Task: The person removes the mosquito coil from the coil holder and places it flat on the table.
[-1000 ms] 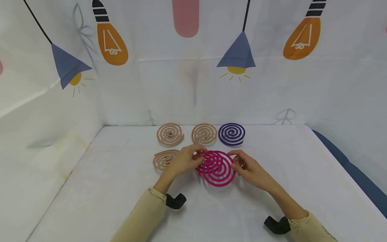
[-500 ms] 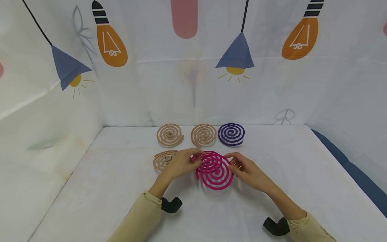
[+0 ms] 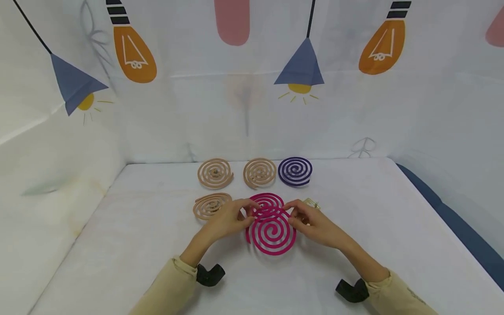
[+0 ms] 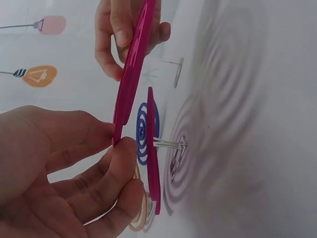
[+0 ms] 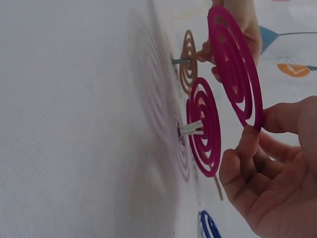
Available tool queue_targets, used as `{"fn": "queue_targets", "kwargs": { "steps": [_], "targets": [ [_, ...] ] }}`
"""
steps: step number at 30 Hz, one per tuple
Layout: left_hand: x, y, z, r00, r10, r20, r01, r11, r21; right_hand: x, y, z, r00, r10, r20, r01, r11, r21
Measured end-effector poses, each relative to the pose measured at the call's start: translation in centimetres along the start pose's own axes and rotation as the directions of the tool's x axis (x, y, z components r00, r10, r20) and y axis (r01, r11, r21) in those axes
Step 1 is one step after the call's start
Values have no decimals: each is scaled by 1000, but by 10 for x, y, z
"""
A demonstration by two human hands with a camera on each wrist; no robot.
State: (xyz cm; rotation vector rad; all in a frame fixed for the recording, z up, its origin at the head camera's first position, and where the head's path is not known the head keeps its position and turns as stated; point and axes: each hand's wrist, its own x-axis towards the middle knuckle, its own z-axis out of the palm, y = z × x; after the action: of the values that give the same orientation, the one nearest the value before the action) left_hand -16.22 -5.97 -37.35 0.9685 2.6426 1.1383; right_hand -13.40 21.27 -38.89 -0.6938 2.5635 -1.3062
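Both hands hold a pink mosquito coil (image 3: 272, 232) raised above the table. My left hand (image 3: 228, 221) pinches its left edge between thumb and fingers, and my right hand (image 3: 316, 225) pinches the right edge. Seen edge-on in the left wrist view, the held coil (image 4: 130, 82) stays apart from the tabletop. Just beyond it, a second pink coil (image 3: 269, 197) sits on a small metal stand (image 5: 190, 129), lifted off the table. Partly behind my right hand is a gold-coloured metal stand (image 3: 312, 203) with no coil on it.
Two brown coils (image 3: 215, 173) (image 3: 260, 171) and a dark blue coil (image 3: 295, 171) form a row near the table's back edge. A third brown coil (image 3: 211, 205) lies beside my left hand. Behind the white table (image 3: 157, 253) hangs a printed white cloth (image 3: 197, 109).
The held coil has come toward me with both hands, overlapping the second pink coil less. The bare metal stand now shows past my right hand. The head view has shifted slightly.
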Motion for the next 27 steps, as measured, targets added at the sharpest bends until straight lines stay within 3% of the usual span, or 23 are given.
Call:
{"fn": "queue_targets", "kwargs": {
  "steps": [12, 27],
  "targets": [
    [-4, -3, 3, 996, 10, 89, -8, 1000, -22, 1, 0, 2, 998, 30, 62, -31, 999, 15],
    [-7, -3, 3, 985, 27, 171, -34, 999, 41, 0, 1, 4, 986, -1, 169, -3, 1000, 23]
  ]
}}
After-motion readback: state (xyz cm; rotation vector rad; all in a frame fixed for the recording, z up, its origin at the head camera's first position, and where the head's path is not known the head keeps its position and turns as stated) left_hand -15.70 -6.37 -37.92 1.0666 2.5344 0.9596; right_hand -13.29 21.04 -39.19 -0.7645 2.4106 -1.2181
